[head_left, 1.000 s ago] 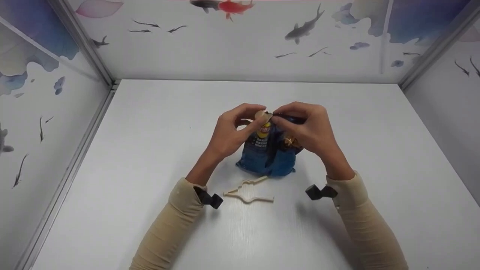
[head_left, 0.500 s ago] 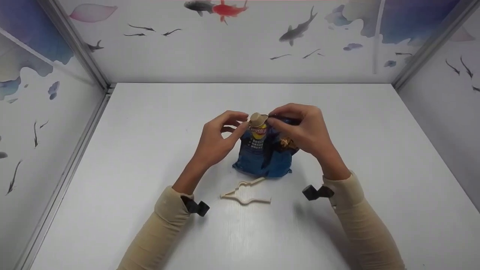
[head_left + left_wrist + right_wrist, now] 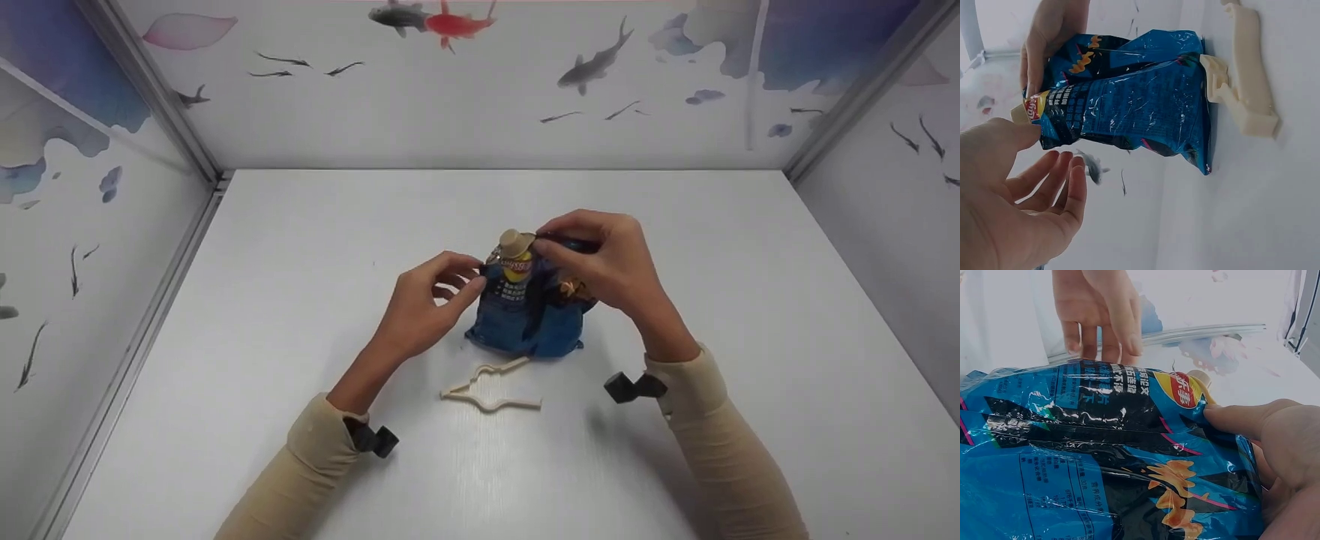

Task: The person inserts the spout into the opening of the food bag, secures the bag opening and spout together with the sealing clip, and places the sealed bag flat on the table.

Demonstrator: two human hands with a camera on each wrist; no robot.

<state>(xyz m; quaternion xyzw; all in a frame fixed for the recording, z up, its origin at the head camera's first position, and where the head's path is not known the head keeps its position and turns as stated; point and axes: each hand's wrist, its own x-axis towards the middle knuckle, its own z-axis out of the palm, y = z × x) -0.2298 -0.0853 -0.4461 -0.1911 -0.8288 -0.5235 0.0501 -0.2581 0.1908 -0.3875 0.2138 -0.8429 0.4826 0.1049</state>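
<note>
A blue chip bag (image 3: pixel 529 322) with yellow-red logo and pictures of wavy chips stands upright on the table. From its top edge sticks a beige spout-like piece (image 3: pixel 514 241) with a flared rim. My right hand (image 3: pixel 611 255) pinches the bag's top right beside that piece, thumb in front, other fingers mostly hidden behind. At the bag's upper left corner is my left hand (image 3: pixel 431 304), fingers relaxed and slightly bent. In the left wrist view its thumb (image 3: pixel 1022 136) overlaps the corner, while the other fingers hang apart from it.
Just in front of the bag lies a beige hinged clip (image 3: pixel 491 405), spread in a V on the white table (image 3: pixel 337 225). Printed panels (image 3: pixel 450 112) wall in the back and both sides.
My left hand has let go of the beige spout-like piece and moved left and down to the bag's upper left corner. The right hand has kept its pinch on the bag.
</note>
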